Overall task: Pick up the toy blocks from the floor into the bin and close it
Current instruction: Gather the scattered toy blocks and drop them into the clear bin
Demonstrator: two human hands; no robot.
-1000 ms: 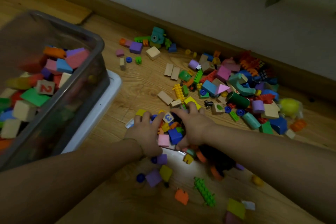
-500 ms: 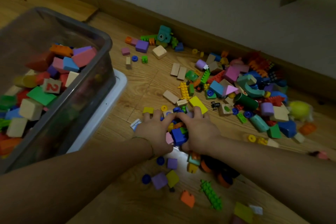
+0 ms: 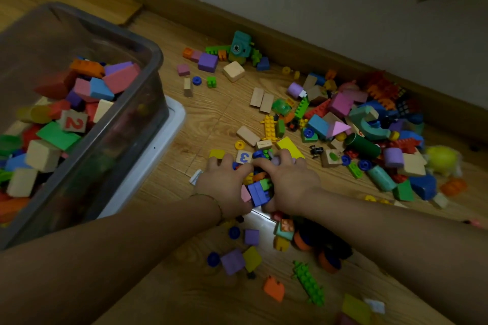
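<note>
Dim, murky light; a pale glare streak on the brown wood-plank floor, corners darkened, edges blurred.

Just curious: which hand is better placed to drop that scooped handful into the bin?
Left: the left hand lies between the bin and the gathered blocks; the right hand is beyond them, probably a longer reach.

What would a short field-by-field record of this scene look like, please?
left hand: cupped round small blocks from the left
right hand: cupped round the same small blocks from the right
bin: see-through, open, partly filled with blocks
white lid: beneath the bin, on the floor
loose blocks: scattered across the floor toward the baseboard
</note>
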